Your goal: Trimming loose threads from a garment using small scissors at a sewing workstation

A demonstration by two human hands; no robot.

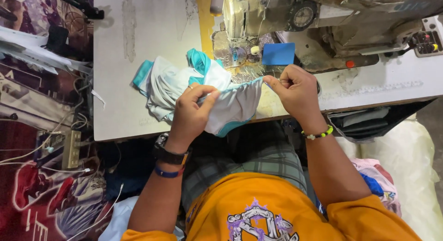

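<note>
Both hands pinch the gathered edge of a white and teal garment [221,95] at a sewing table, stretching a short run of it flat between them. The left hand [191,114] is closed, thumb over fingers, on the bunched cloth at about 9 o'clock of the stretched edge. The right hand [295,91] is curled nearly to a fist at 3 o'clock, thumb and forefinger nipped on the edge's tip; whether a loose thread is also caught there is hard to tell at this size.

The garment lies heaped on the pale table [138,47], its lower fold hanging over the near rim toward the lap. Directly at 12 o'clock from the hands stands the sewing machine [295,15], its needle area [237,52] just beyond the cloth, with a blue card [278,54] beside it.

Done well, this hold likely wants even tension from both pinches, so the gathers spread without twisting, and the edge kept level with the plate rather than lifted. The heap at 10 o'clock looks apt to drag; keeping slack there would help. Fingers are best kept clear of the needle.
</note>
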